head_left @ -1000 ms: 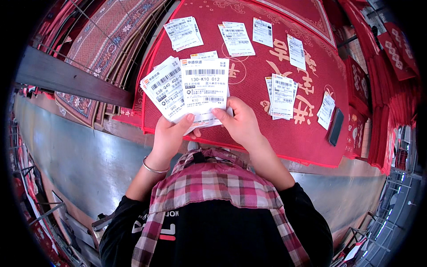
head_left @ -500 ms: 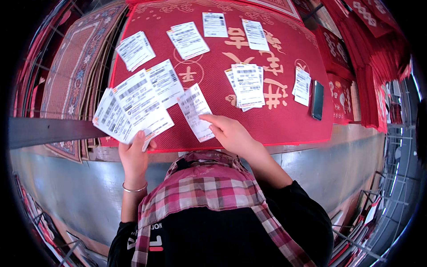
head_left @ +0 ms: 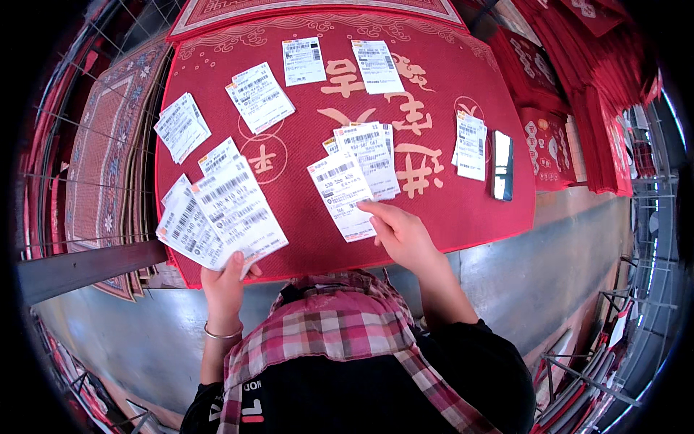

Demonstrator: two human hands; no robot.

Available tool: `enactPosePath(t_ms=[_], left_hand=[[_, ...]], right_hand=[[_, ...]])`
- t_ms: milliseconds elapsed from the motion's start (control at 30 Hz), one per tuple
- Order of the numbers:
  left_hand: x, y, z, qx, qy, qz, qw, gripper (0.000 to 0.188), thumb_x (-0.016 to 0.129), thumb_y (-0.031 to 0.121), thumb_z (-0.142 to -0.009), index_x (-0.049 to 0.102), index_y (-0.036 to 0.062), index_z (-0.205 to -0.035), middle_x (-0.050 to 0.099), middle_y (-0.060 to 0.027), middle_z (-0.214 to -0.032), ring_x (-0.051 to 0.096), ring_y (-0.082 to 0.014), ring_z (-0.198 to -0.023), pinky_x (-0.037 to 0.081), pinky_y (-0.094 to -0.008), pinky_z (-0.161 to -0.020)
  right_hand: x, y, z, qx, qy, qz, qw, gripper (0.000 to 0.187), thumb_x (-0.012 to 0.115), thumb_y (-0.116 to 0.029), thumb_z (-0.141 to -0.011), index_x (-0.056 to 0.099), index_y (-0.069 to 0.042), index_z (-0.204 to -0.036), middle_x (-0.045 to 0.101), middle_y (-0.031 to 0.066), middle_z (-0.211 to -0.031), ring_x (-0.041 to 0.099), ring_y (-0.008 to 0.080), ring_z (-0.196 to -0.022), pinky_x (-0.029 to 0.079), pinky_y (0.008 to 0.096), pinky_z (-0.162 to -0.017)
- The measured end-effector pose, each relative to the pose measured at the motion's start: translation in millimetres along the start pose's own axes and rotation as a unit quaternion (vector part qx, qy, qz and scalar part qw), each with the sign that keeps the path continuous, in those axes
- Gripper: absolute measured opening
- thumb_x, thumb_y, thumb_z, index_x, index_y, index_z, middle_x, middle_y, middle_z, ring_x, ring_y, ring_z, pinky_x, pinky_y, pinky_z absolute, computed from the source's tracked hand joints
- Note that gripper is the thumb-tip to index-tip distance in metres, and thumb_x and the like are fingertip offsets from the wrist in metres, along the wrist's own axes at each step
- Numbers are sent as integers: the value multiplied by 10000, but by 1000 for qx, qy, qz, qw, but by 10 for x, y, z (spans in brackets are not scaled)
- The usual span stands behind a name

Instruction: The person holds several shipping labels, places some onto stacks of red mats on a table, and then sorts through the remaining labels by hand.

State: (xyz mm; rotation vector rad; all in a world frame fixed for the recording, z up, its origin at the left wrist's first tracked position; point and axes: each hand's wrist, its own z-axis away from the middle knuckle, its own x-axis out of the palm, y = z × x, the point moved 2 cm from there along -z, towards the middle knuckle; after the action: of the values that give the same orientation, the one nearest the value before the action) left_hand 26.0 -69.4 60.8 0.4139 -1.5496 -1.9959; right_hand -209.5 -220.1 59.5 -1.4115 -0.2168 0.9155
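Note:
My left hand [head_left: 225, 288] is closed on a fanned bunch of white shipping labels [head_left: 240, 206], thumb on top, at the near left of a red mat [head_left: 463, 217]. Between the thumb and fingers of my right hand [head_left: 401, 235] is a single shipping label [head_left: 338, 188]. Its upper right edge overlaps a stack of labels [head_left: 374, 148] near the mat's middle; whether the two touch I cannot tell.
More label piles lie about the mat: a left pile [head_left: 182, 126], a fanned pile [head_left: 260, 98], two at the far side [head_left: 304, 61] and one at the right [head_left: 470, 148]. Beside that last one lies a phone [head_left: 502, 166]. Folded red mats [head_left: 546, 145] are stacked at the right.
My right hand has carried its label right, away from the left-hand bunch and up to the middle stack. My left hand keeps its bunch. The whole view has shifted slightly.

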Motion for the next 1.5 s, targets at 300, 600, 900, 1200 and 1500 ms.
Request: enactPosePath(t_ms=[300, 600, 900, 1200, 1500], left_hand=[[384, -405, -166, -39, -144, -84, 985, 171, 440, -25, -818, 507, -57, -972, 584, -111, -822, 569, -151, -643, 478, -240, -563], [489, -581, -376, -61, -150, -86, 983, 156, 476, 11, -823, 516, -45, -963, 587, -91, -785, 577, -128, -621, 483, -218, -516], [537, -432, -491, 354, -158, -394, 833, 150, 444, 18, -836, 546, -27, -937, 588, -115, -828, 587, -150, -647, 477, -244, -522], [494, -325, -374, -61, -147, 26, 987, 143, 464, 51, -842, 521, -43, -934, 584, -98, -785, 562, -131, -588, 474, -236, -514], [644, 92, -151, -32, -176, 109, 978, 172, 485, 74, -841, 505, -39, -969, 577, -106, -784, 562, -151, -580, 473, -235, -495]], right_hand=[[-377, 311, -138, -45, 165, -77, 982, 222, 470, -16, -836, 517, -20, -1052, 570, 89, -835, 541, 98, -560, 451, 212, -502], [-741, 219, -882, -20, 181, -71, 981, 289, 458, -20, -827, 493, -63, -1111, 565, 92, -949, 574, 106, -610, 462, 217, -537], [-384, -153, -2771, -59, 130, 188, 972, 306, 533, -227, -781, 527, -84, -1051, 546, 157, -928, 558, 268, -816, 444, 354, -746], [-234, -464, -2043, -115, 114, 20, 987, 273, 513, -296, -825, 593, -76, -964, 506, 95, -975, 534, 157, -832, 426, 270, -733], [391, -403, -408, -37, -30, -344, 938, 288, 520, -104, -826, 449, 30, -1071, 545, 72, -970, 515, 108, -872, 430, 253, -755]])
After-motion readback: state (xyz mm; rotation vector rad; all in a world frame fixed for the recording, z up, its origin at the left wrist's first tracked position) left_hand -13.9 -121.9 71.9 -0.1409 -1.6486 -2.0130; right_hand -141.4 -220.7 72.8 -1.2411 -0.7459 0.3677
